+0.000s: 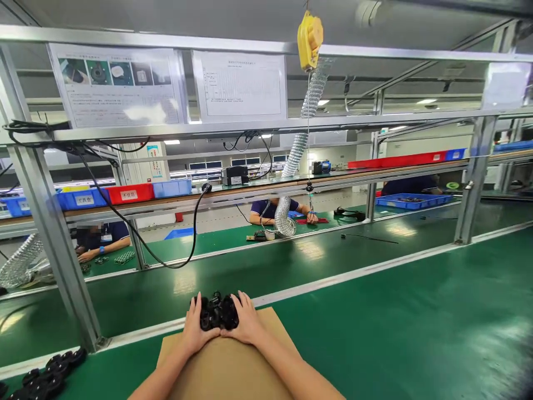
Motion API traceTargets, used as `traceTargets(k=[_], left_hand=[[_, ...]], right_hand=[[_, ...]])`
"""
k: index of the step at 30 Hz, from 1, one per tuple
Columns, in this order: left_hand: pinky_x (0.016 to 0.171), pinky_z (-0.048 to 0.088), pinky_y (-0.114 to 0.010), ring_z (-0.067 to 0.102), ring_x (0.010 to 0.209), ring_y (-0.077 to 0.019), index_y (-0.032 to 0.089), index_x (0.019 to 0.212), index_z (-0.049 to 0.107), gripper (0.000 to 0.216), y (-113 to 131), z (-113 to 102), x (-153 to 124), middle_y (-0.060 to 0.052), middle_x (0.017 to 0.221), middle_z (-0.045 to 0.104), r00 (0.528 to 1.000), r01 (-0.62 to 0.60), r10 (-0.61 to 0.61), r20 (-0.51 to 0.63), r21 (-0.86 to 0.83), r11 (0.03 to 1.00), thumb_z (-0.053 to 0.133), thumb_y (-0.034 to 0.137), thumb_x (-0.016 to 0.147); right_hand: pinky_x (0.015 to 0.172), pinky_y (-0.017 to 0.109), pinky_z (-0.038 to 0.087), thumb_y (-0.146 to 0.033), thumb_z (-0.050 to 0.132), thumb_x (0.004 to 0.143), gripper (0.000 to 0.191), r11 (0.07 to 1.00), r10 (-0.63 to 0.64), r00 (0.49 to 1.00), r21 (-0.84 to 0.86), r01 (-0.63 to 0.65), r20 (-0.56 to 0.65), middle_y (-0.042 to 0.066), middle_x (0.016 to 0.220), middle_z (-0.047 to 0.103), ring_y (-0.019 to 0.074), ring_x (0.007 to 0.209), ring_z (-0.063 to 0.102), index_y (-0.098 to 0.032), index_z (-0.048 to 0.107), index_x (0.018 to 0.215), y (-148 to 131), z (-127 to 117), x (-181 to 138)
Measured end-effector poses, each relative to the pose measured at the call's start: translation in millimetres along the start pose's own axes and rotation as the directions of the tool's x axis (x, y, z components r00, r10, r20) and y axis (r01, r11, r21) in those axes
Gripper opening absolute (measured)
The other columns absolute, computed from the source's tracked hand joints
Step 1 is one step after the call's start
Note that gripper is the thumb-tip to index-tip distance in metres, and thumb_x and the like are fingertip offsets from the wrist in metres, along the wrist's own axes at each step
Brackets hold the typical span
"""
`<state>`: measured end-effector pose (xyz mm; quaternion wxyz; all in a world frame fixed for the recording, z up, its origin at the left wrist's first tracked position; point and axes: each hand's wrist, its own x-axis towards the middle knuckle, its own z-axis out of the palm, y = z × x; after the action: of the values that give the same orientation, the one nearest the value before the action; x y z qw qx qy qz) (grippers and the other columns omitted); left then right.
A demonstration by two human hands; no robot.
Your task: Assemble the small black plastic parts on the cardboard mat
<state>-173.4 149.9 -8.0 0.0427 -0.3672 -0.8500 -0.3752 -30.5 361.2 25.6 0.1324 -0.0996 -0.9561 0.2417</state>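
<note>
A cluster of black round plastic parts (pixel 216 312) sits at the far end of a brown cardboard sheet (pixel 229 366), close to the white strip along the bench. My left hand (pixel 195 322) is wrapped round the cluster's left side, fingers pointing forward. From the other side my right hand (pixel 245 319) grips it, and the two thumbs almost meet at the near edge. Between them the hands hold the parts together; how many there are is hard to make out. More black round parts (pixel 54 372) lie on the green bench at the lower left.
A metal post (pixel 54 194) rises at the left, with a black cable (pixel 166 265) hanging beside it. Blue and red bins (pixel 129 193) line the shelf. Across the bench a person (pixel 266 211) works under a foil duct (pixel 295 150); another person (pixel 104 239) is at the left.
</note>
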Motion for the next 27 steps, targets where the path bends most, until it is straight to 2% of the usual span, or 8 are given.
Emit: traceTargets(k=[3,6,12,14,17,22,25,27], left_hand=[[0.13,0.022,-0.055,0.008,0.163,-0.0354,0.014,0.168,0.004,0.115,-3.2,25.8,54.4,-0.024,0.174,0.018,0.999,-0.021,0.019,-0.048,-0.045,0.999,0.072,0.049,0.083],[0.13,0.022,-0.055,0.01,0.163,-0.0357,0.014,0.167,0.011,0.099,-7.6,44.3,94.5,-0.024,0.174,0.019,0.996,-0.016,0.008,-0.093,-0.086,0.996,0.065,0.038,0.087],[0.132,0.018,-0.055,0.009,0.163,-0.0347,0.016,0.164,0.026,0.085,-12.1,59.1,119.5,-0.02,0.175,0.02,0.991,-0.052,0.036,-0.125,-0.123,0.991,0.061,0.027,0.088],[0.132,0.016,-0.057,0.013,0.163,-0.0359,0.015,0.163,0.03,0.083,-5.9,57.2,116.4,-0.021,0.174,0.022,0.988,-0.053,0.034,-0.148,-0.125,0.991,0.062,0.026,0.087],[0.131,0.02,-0.059,0.025,0.16,-0.0373,0.015,0.159,0.04,0.077,12.1,49.6,103.0,-0.021,0.17,0.031,0.978,-0.048,0.023,-0.208,-0.119,0.992,0.065,0.027,0.087],[0.126,0.037,-0.056,0.05,0.147,-0.0324,0.019,0.137,0.066,0.048,35.8,22.3,73.5,-0.016,0.154,0.058,0.949,-0.102,0.083,-0.304,-0.047,0.994,0.068,0.027,0.09],[0.118,0.048,-0.052,0.061,0.136,-0.0342,0.017,0.119,0.077,0.035,39.7,-6.4,36.5,-0.02,0.142,0.067,0.939,-0.15,0.144,-0.311,0.003,0.989,0.074,0.029,0.087],[0.114,0.053,-0.048,0.065,0.132,-0.0328,0.019,0.111,0.08,0.031,37.3,-36.3,-5.4,-0.018,0.138,0.071,0.934,-0.221,0.223,-0.28,0.038,0.974,0.079,0.035,0.084]], right_hand=[[0.131,0.048,0.017,-0.079,0.079,0.064,0.126,0.996,0.09,0.988,-0.001,-0.091,-0.123,0.019,0.172,0.022,0.0392,0.16,0.017,-0.017,0.032,0.163,22.0,3.5,48.3],[0.13,0.049,0.018,-0.071,0.076,0.071,0.116,0.984,0.175,0.966,-0.003,-0.179,-0.192,0.019,0.17,0.026,0.0396,0.159,0.02,-0.016,0.032,0.163,37.1,3.3,83.7],[0.129,0.05,0.018,-0.067,0.07,0.078,0.103,0.97,0.211,0.943,-0.063,-0.235,-0.259,0.016,0.17,0.029,0.0387,0.16,0.02,-0.019,0.034,0.162,48.4,6.2,107.7],[0.128,0.052,0.018,-0.065,0.066,0.082,0.097,0.967,0.196,0.938,-0.105,-0.234,-0.285,0.017,0.168,0.032,0.0379,0.158,0.023,-0.018,0.037,0.161,48.4,5.4,106.3],[0.122,0.066,0.017,-0.066,0.062,0.084,0.096,0.963,0.181,0.941,-0.142,-0.229,-0.285,0.025,0.165,0.034,0.0431,0.155,0.023,-0.012,0.037,0.16,47.4,4.8,97.9],[0.113,0.069,0.031,-0.073,0.053,0.08,0.091,0.944,0.194,0.851,-0.142,-0.296,-0.487,0.026,0.151,0.051,0.0453,0.144,0.04,-0.016,0.051,0.15,62.4,9.9,92.3],[0.105,0.069,0.038,-0.078,0.045,0.08,0.092,0.957,0.17,0.862,-0.13,-0.26,-0.477,0.029,0.138,0.059,0.0495,0.134,0.05,-0.018,0.055,0.149,81.7,5.1,95.2],[0.094,0.075,0.039,-0.08,0.041,0.082,0.084,0.969,-0.007,0.934,-0.232,-0.081,-0.356,0.029,0.124,0.066,0.0542,0.118,0.059,-0.027,0.061,0.145,89.4,-4.4,94.7]])
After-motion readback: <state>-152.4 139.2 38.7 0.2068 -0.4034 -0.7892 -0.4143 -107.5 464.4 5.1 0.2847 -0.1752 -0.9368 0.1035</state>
